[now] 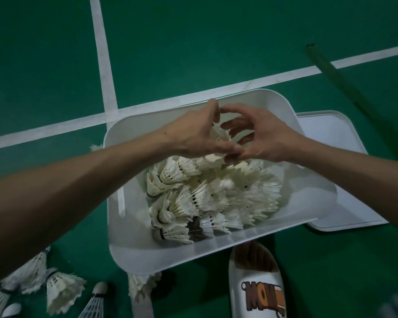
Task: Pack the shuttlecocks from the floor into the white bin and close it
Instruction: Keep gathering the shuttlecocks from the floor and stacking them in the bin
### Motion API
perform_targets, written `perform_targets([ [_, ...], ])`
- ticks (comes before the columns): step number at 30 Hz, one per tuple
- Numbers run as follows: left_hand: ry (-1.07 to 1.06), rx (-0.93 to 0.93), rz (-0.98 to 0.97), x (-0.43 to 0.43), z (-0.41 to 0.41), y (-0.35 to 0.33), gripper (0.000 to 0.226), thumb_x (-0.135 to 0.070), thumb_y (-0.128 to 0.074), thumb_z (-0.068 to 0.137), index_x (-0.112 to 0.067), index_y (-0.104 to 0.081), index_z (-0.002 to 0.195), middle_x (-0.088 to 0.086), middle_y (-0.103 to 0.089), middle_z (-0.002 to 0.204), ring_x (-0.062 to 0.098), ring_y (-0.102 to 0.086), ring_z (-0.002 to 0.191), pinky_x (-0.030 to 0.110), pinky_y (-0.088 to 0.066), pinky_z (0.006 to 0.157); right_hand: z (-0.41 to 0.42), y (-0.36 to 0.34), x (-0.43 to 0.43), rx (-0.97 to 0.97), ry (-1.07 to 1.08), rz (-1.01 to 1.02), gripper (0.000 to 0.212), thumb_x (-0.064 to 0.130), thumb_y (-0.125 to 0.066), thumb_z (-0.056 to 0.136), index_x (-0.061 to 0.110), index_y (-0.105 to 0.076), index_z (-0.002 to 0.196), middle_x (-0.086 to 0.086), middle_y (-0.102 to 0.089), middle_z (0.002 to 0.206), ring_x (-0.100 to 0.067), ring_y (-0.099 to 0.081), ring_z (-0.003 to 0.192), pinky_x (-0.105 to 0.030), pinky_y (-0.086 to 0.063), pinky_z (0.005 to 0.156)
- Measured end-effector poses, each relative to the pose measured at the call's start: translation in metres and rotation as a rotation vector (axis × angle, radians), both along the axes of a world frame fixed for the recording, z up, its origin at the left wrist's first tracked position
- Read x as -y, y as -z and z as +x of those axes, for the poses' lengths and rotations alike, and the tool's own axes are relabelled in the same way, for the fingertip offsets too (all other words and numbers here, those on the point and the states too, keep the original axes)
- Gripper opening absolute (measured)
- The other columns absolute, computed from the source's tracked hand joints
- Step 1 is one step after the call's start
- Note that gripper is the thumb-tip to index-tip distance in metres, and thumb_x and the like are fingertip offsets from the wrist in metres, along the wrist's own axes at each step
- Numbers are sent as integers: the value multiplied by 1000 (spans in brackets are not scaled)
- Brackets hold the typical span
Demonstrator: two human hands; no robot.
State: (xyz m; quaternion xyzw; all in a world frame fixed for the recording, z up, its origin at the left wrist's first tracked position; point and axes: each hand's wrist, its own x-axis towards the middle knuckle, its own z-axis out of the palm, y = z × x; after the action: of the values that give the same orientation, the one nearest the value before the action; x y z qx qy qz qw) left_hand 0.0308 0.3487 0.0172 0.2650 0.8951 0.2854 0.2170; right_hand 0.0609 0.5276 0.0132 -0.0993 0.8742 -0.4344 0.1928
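Since meant for the heap (216, 193) already inside, holds a bunch of shuttlecocks (219, 136) right above the open white bin (251, 94): clasps it in the curled fingers of the left hand (193, 134), cups it loosely with the right hand (262, 138), with thumb on the feathers. Has the lid (338, 138) lying flat just beside the bin, leaving the mouth free. Cannot count the bunch behind the palms; finds loose shuttlecocks (62, 292) by the slipper (255, 283), cut off at the bottom edge.
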Motion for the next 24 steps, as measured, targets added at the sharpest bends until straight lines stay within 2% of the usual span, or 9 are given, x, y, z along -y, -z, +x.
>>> perform_targets([
  [2, -46, -5, 58, -5, 0, 0, 61, -58, -64, 75, -21, -32, 111, 0, -54, 100, 8, -55, 78, 22, -44, 60, 0, 0, -2, 16, 18, -40, 102, 31, -86, 49, 34, -39, 139, 10, -63, 103, -6, -64, 98, -25, -56, 82],
  [4, -67, 19, 118, -7, 0, 3, 57, -58, -59, 78, -20, -33, 111, 1, -54, 103, 12, -58, 83, 28, -51, 68, -1, -1, -6, 18, 18, -58, 97, 29, -85, 51, 33, -40, 138, 4, -68, 97, -11, -69, 88, -31, -57, 81],
  [7, -95, 48, 186, -1, -2, 11, 47, -54, -50, 87, -19, -36, 115, 3, -52, 116, 15, -59, 94, 27, -53, 76, -1, -2, -15, -10, 117, 8, 89, 34, -85, 54, 39, -41, 131, 2, -57, 107, -14, -68, 83, -34, -58, 81],
  [9, -28, -57, 82, 5, -2, 18, 46, -48, -52, 90, -18, -39, 124, 4, -50, 128, 16, -54, 106, 26, -48, 86, -2, 2, -21, -32, 216, 59, 82, 29, -87, 63, 42, -40, 128, 3, -51, 108, -20, -66, 84, -35, -58, 79],
  [11, 116, -99, -80, 8, 3, 24, 62, -42, -60, 88, -24, -30, 140, 3, -37, 145, 19, -48, 120, 30, -40, 97, -4, 6, -24, -55, 228, 145, 77, 23, -82, 68, 44, -38, 127, 6, -53, 111, -22, -61, 93, -30, -53, 76],
  [13, 272, -142, -256, 8, 8, 32, 79, -39, -64, 86, -37, -14, 148, 1, -23, 154, 23, -43, 127, 37, -40, 101, -6, 8, -21, -74, 201, 229, 71, 20, -78, 72, 42, -40, 128, 11, -48, 119, -15, -52, 101, -21, -43, 71],
  [15, 341, -166, -345, 8, 11, 38, 78, -44, -59, 88, -46, -9, 147, 2, -21, 155, 26, -41, 129, 40, -42, 100, -7, 10, -19, -74, 223, 257, 64, 18, -76, 74, 39, -47, 127, 10, -45, 118, -13, -50, 100, -19, -41, 66],
  [19, 315, -92, -286, 13, 8, 38, 75, -27, -64, 87, -45, -20, 145, 0, -30, 150, 22, -45, 123, 26, -39, 87, -5, 21, -18, 82, 401, 80, 62, 2, -75, 70, 29, -55, 122, -4, -51, 118, -18, -62, 85, -34, -59, 71],
  [24, 309, -55, -270, 20, 7, 35, 81, -19, -67, 84, -45, -21, 145, -1, -30, 150, 23, -43, 126, 33, -43, 92, -5, 30, -12, 406, 541, -246, 56, -5, -74, 74, 18, -54, 121, -15, -59, 114, -31, -69, 89, -37, -60, 75],
])
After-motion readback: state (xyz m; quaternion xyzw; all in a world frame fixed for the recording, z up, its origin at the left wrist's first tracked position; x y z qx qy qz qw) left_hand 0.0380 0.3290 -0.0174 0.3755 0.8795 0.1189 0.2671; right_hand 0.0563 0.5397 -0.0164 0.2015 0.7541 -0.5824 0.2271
